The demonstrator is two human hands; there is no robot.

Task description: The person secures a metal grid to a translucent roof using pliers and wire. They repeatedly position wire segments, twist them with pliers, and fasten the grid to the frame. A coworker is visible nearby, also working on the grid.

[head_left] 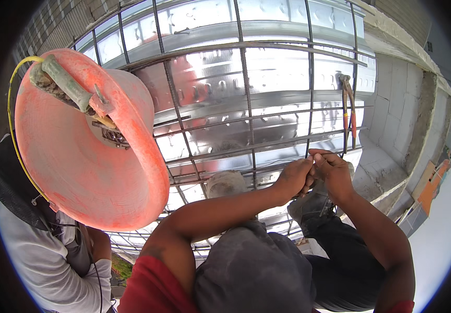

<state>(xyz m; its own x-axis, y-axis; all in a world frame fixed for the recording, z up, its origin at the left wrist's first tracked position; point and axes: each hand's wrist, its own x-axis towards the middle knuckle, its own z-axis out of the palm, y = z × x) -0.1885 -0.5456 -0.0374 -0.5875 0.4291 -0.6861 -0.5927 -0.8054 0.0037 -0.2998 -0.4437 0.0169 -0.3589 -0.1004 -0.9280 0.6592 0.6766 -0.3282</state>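
Note:
My left hand (295, 177) and my right hand (333, 173) meet low over a steel rebar grid (246, 88), beside a crossing of bars. Both have their fingers pinched together, thumbs and fingertips almost touching. Whatever they grip is too small to make out. Just beyond my right hand, a pair of pincers (346, 107) with orange-red handles rests on the grid, its head pointing away from me. Under the bars lies shiny ribbed metal decking (277, 68).
A large orange-red bucket (89, 156) with a worn grey tube-like piece (64, 83) at its rim looms on the left. Behind it is a person in a dark cap (14, 182) and light shirt. A pale block wall (395, 99) borders the decking at right.

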